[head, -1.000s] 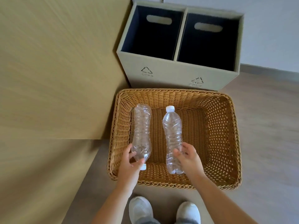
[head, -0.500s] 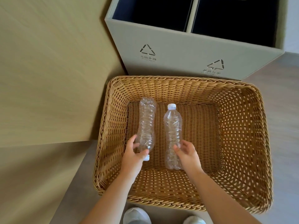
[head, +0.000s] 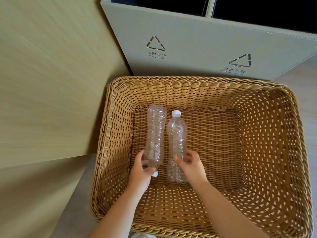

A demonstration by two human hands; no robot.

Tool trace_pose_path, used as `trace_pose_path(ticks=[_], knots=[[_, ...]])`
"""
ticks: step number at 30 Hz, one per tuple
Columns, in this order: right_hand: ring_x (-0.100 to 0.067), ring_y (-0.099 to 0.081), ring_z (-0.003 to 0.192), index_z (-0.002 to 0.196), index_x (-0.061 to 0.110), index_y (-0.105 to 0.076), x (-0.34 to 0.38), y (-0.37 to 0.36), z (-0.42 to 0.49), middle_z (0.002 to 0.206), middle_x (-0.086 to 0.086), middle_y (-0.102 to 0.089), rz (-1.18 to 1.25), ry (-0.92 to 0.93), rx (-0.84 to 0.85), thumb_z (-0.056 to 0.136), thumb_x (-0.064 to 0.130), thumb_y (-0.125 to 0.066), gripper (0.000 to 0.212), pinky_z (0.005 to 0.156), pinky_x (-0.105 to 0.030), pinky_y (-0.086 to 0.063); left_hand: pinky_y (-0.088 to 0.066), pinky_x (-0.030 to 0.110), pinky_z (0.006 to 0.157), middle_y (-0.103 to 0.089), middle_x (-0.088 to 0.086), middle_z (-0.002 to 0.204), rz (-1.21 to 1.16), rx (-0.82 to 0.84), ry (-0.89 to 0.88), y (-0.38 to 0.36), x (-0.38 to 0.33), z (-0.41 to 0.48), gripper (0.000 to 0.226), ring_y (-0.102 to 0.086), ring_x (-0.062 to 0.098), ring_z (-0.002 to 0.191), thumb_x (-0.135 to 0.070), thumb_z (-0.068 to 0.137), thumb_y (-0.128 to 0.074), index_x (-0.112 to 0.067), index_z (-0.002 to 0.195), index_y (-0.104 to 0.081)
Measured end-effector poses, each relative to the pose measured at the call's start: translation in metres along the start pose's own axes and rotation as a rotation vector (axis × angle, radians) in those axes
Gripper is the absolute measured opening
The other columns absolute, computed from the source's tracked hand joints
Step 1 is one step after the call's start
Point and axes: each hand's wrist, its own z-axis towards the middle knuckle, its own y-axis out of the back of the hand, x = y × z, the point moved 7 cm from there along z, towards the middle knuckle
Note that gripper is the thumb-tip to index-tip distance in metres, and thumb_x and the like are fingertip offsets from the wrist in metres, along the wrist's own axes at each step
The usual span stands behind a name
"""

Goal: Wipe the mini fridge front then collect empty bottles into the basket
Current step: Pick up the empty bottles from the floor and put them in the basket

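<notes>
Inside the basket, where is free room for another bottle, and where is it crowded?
Free: the basket floor between the right bottle and the right wall. Crowded: the left part, with the left hand on the left bottle, the right hand on the right one.

Grey two-compartment bin (head: pixel 197 54) at top of view, dark interiors, pale divider (head: pixel 209 7) between compartments. Two recycling triangles on bin front: one (head: pixel 155 43) toward bin's left side, other (head: pixel 241 60) toward its right, small lettering under each. Pale wood-grain panel (head: pixel 51 74) just left of bin. Grey-brown floor (head: pixel 308 83) right of bin.
</notes>
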Motion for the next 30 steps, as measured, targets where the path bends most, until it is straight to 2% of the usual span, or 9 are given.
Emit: trace_pose_path(ticks=[2,6,10,15,19,22,25,28,30], knots=[[-0.013,-0.051,0.099,0.133,0.016,-0.036,-0.001,-0.002,0.002,0.125,-0.002,-0.051,-0.006,-0.007,0.005,0.083,0.032,-0.066,0.061,0.07,-0.019,-0.04,-0.039,0.018,0.063,-0.056,-0.004,0.107,0.019,-0.001,0.009,-0.001,0.004,0.004,0.073,-0.054,0.001,0.087,0.003,0.083,-0.06,-0.024,0.142,-0.027],[-0.015,-0.051,0.101,0.131,0.017,-0.037,-0.003,-0.003,0.004,0.126,-0.003,-0.051,-0.027,-0.012,-0.01,0.081,0.032,-0.068,0.061,0.074,-0.023,-0.041,-0.045,0.025,0.079,-0.058,-0.004,0.106,0.04,-0.001,0.014,-0.002,0.007,0.01,0.072,-0.059,0.008,0.091,0.002,0.083,-0.06,-0.023,0.142,-0.026],[-0.015,-0.051,0.102,0.133,0.019,-0.037,-0.004,-0.001,0.003,0.126,-0.004,-0.051,-0.029,-0.014,-0.023,0.081,0.033,-0.068,0.062,0.075,-0.024,-0.042,-0.047,0.03,0.084,-0.058,-0.003,0.107,0.019,0.005,0.026,-0.003,0.008,0.01,0.073,-0.06,0.014,0.097,0.003,0.082,-0.06,-0.023,0.142,-0.027],[-0.014,-0.048,0.108,0.14,0.018,-0.03,-0.002,0.008,-0.011,0.135,-0.004,-0.047,-0.066,-0.038,-0.034,0.082,0.034,-0.067,0.07,0.089,-0.03,-0.044,-0.044,0.037,0.096,-0.046,0.009,0.135,0.01,0.013,0.037,0.002,0.002,-0.003,0.078,-0.052,0.021,0.115,-0.001,0.083,-0.062,-0.02,0.145,-0.019],[-0.02,-0.045,0.121,0.138,0.019,-0.033,0.01,0.024,-0.035,0.139,-0.005,-0.043,-0.138,-0.056,-0.049,0.084,0.036,-0.063,0.064,0.093,-0.03,-0.038,-0.04,0.041,0.102,-0.035,0.009,0.146,0.228,-0.023,0.034,0.013,-0.01,-0.029,0.07,-0.042,0.022,0.127,-0.019,0.087,-0.061,-0.016,0.145,-0.021],[-0.018,-0.045,0.122,0.135,0.019,-0.038,0.032,0.039,-0.063,0.137,-0.003,-0.045,-0.224,0.006,-0.056,0.085,0.034,-0.062,0.057,0.092,-0.026,-0.036,-0.036,0.033,0.105,-0.038,0.005,0.144,0.654,-0.154,-0.131,0.023,-0.044,-0.063,0.055,-0.04,0.019,0.129,-0.03,0.094,-0.047,-0.013,0.143,-0.028],[-0.014,-0.044,0.121,0.133,0.019,-0.042,0.056,0.056,-0.099,0.135,0.001,-0.047,-0.326,0.096,-0.085,0.087,0.031,-0.059,0.05,0.092,-0.024,-0.036,-0.037,0.025,0.098,-0.048,0.004,0.135,0.778,-0.268,-0.324,0.025,-0.083,-0.106,0.046,-0.045,0.017,0.123,-0.029,0.095,-0.044,-0.01,0.137,-0.04],[-0.013,-0.045,0.121,0.13,0.018,-0.046,0.081,0.072,-0.141,0.132,0.002,-0.05,-0.38,0.184,-0.143,0.088,0.03,-0.058,0.045,0.096,-0.025,-0.037,-0.051,0.029,0.079,-0.066,0.009,0.106,0.804,-0.311,-0.47,0.025,-0.114,-0.147,0.035,-0.063,0.023,0.097,-0.019,0.083,-0.064,-0.004,0.115,-0.061],[-0.013,-0.044,0.122,0.129,0.018,-0.048,0.097,0.082,-0.17,0.131,0.002,-0.051,-0.4,0.229,-0.18,0.088,0.029,-0.057,0.043,0.098,-0.026,-0.037,-0.054,0.029,0.066,-0.069,0.008,0.089,0.813,-0.369,-0.578,0.025,-0.133,-0.173,0.032,-0.067,0.023,0.081,-0.015,0.072,-0.074,-0.003,0.101,-0.067]])
